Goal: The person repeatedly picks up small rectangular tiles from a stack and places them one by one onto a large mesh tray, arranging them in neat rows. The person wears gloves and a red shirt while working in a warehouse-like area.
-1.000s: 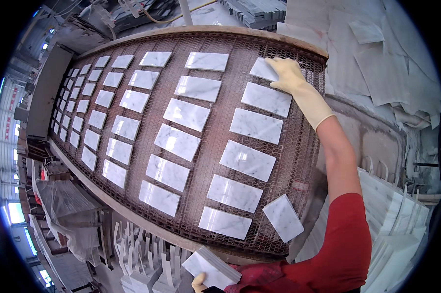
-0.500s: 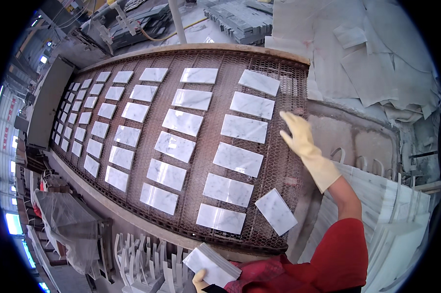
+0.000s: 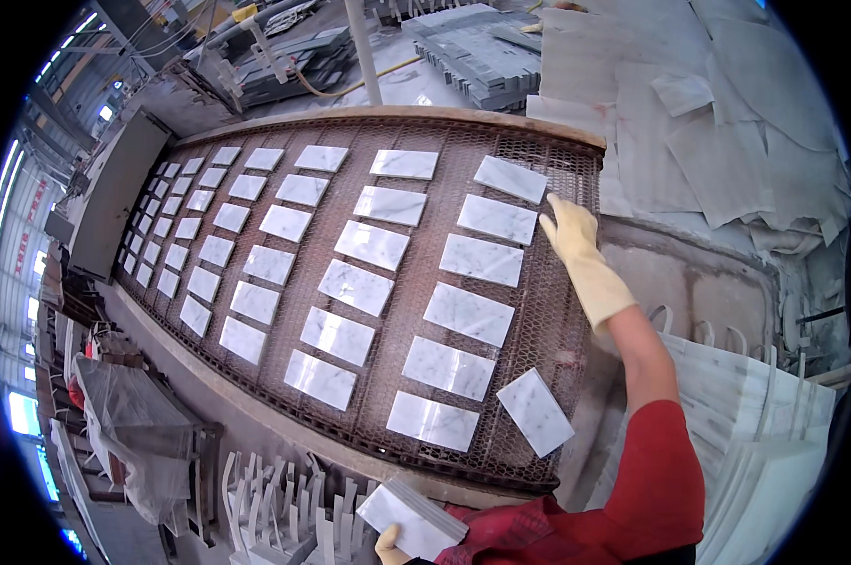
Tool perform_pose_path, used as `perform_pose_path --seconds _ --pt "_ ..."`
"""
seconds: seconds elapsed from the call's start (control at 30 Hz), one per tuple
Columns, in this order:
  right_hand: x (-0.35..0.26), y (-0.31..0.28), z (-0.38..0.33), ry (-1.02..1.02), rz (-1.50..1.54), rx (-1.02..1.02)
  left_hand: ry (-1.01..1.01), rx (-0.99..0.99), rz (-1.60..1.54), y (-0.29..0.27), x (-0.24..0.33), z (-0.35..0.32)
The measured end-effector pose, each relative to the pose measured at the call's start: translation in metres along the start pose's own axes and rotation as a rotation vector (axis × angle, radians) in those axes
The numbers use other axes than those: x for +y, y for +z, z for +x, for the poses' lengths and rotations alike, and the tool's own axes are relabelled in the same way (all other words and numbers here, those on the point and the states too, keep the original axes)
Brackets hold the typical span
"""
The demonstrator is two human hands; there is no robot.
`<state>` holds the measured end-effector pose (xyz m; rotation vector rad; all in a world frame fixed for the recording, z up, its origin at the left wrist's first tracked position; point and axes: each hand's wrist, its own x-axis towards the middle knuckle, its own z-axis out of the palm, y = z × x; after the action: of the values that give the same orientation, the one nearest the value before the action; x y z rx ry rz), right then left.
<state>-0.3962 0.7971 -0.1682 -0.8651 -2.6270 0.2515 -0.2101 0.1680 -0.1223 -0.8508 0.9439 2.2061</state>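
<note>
My left hand (image 3: 389, 546) wears a cream rubber glove and grips a stack of white marble tiles (image 3: 408, 521) against the body at the lower edge; most of its fingers are hidden behind the stack. My right hand (image 3: 572, 231), also gloved, reaches out over the brown mesh conveyor belt (image 3: 576, 179). Its fingers are apart and hold nothing. The fingertips are beside the near corner of the farthest tile (image 3: 510, 178) in the right-hand row, and the thumb is by the second tile (image 3: 498, 218). Whether they touch cannot be made out.
Several rows of grey-veined tiles run leftward along the belt; a single tile (image 3: 535, 411) lies askew near its right end. White slabs (image 3: 727, 405) lean at the right. Upright strips (image 3: 279, 504) stand below the belt. A pale machine housing (image 3: 114, 212) closes its far left end.
My right hand has moved farther away, up to the far tile, and its fingers have come nearer each other. The view has shifted slightly. The stack stays in my left hand.
</note>
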Motion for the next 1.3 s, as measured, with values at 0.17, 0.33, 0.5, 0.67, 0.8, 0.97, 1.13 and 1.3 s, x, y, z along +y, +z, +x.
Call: perform_pose_path --seconds 0.17,0.33,0.5,0.67,0.8,0.97,1.13,1.3 --pt "0.005 0.040 0.053 0.096 -0.143 -0.072 0.010 0.047 -0.016 0.012 0.001 0.007" --pt "0.008 0.061 0.070 0.001 -0.205 -0.119 0.021 0.103 -0.027 0.015 0.001 0.012" --pt "0.013 0.071 0.072 -0.054 -0.238 -0.076 0.015 0.121 -0.032 0.020 0.000 0.015" --pt "0.022 0.072 0.076 -0.036 -0.234 -0.096 0.012 0.106 -0.033 0.020 0.000 0.016" --pt "0.014 0.048 0.077 0.007 -0.215 -0.156 0.019 0.074 -0.033 0.016 -0.005 0.014" --pt "-0.041 -0.010 0.000 -0.155 0.087 0.008 0.044 0.032 -0.053 0.001 -0.011 0.002" --pt "-0.115 -0.070 -0.143 -0.541 0.589 0.113 0.099 -0.017 -0.100 -0.022 -0.020 -0.018" --pt "-0.167 -0.100 -0.305 -0.806 0.768 -0.453 0.170 -0.089 -0.152 -0.036 -0.028 -0.044"
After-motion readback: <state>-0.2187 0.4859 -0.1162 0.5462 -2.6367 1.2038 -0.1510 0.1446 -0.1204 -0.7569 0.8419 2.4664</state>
